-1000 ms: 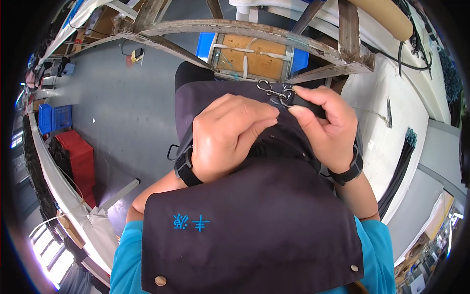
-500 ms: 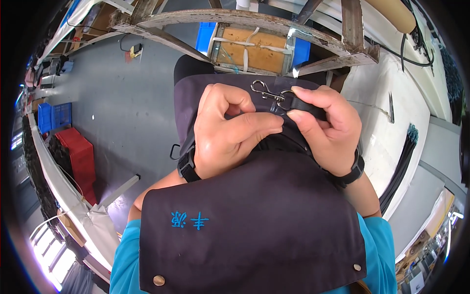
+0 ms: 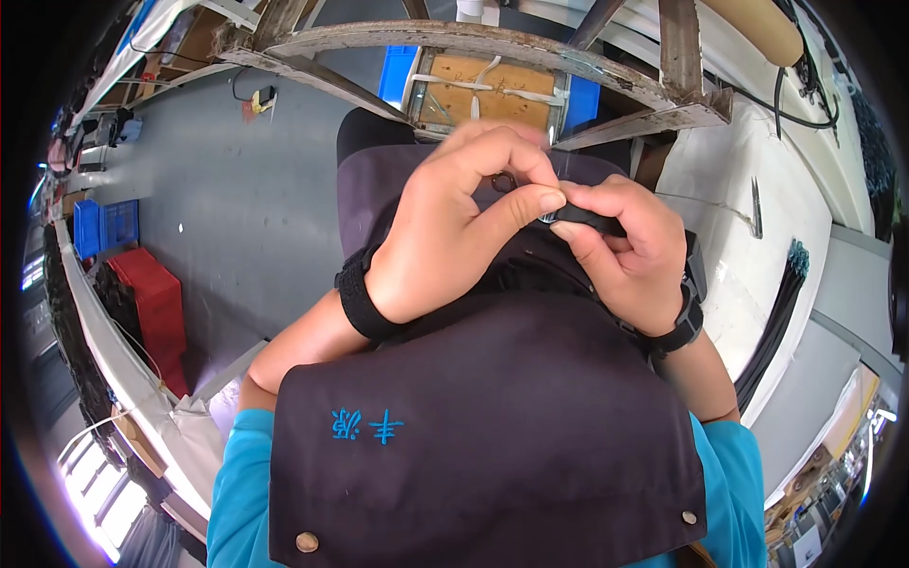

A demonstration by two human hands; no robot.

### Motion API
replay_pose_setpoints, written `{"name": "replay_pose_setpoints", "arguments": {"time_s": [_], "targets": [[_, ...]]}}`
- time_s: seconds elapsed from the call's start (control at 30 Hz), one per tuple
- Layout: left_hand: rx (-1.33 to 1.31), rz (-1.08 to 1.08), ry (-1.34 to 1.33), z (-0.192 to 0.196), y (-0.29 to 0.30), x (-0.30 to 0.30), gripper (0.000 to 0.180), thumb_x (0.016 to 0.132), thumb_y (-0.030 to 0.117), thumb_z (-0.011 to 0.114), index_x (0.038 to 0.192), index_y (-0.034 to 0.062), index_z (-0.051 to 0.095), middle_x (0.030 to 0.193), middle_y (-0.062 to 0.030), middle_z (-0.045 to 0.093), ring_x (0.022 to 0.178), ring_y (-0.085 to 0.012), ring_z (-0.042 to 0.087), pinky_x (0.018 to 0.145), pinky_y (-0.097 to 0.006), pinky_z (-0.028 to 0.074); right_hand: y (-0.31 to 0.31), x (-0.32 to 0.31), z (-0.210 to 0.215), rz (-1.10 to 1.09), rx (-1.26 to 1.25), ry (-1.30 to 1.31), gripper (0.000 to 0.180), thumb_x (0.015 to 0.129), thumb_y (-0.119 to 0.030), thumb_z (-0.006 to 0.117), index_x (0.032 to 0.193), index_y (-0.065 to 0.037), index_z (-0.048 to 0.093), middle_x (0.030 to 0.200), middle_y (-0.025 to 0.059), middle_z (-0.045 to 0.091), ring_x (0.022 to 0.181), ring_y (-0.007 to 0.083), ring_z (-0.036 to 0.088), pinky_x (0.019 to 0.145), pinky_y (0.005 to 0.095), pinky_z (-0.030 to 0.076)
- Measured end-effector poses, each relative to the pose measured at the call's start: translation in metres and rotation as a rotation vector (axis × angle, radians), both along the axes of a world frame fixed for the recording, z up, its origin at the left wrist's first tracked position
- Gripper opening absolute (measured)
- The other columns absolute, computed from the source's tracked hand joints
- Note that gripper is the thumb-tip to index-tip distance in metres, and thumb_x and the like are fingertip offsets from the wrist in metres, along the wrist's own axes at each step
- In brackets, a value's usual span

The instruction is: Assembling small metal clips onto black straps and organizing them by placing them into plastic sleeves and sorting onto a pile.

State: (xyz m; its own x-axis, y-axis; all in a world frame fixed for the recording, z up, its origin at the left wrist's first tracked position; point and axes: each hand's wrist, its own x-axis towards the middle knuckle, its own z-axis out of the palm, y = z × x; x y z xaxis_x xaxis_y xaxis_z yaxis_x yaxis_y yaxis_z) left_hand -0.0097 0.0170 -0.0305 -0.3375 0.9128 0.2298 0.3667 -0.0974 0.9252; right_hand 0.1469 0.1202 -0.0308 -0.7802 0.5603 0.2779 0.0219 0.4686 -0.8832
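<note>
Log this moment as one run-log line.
left hand: pinching small metal ring | right hand: gripping black strap piece | over dark apron

This looks like a workshop or a small factory. The floor (image 3: pixel 227 199) is bare grey concrete. A rough wooden frame (image 3: pixel 492 43) stands in front. Blue crates (image 3: pixel 104 227) and red crates (image 3: pixel 151 303) sit by the wall. A bunch of black cable ties (image 3: pixel 781 312) lies on a white table (image 3: pixel 757 275). The person wears a dark work apron (image 3: pixel 492 435).
</note>
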Motion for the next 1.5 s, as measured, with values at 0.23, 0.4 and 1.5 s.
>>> {"name": "replay_pose_setpoints", "arguments": {"time_s": [0.23,0.4,1.5], "targets": [[-0.217,-0.097,-0.619,0.005,0.006,0.001,0.020,0.085,0.001,0.062,0.093,0.0050,0.044,0.083,-0.0004,0.055,0.080,-0.0057,0.053,0.071,-0.021,0.044,-0.006,0.004,-0.007,-0.023,0.053,-0.004,0.027,0.071,-0.006,0.075,0.094,-0.005,0.063,0.068,0.0060,0.056,0.055,0.0152,0.053,0.046,0.0247,0.041],[-0.215,-0.058,-0.684,0.002,0.008,0.003,0.019,0.086,0.004,0.061,0.096,0.0049,0.045,0.081,0.0009,0.054,0.078,-0.0049,0.052,0.069,-0.020,0.042,-0.004,0.005,-0.003,-0.077,0.237,-0.018,0.028,0.069,-0.008,0.076,0.093,-0.005,0.062,0.067,0.0061,0.055,0.054,0.0176,0.052,0.047,0.0266,0.041],[-0.318,-0.228,-0.710,0.009,0.022,-0.016,0.014,0.085,0.003,0.063,0.098,-0.0013,0.062,0.095,-0.0077,0.066,0.088,-0.0108,0.061,0.081,-0.025,0.050,0.015,0.003,0.008,-0.065,0.160,-0.010,0.026,0.076,-0.010,0.071,0.099,-0.003,0.060,0.080,0.0089,0.060,0.068,0.0191,0.059,0.059,0.0279,0.047]]}}
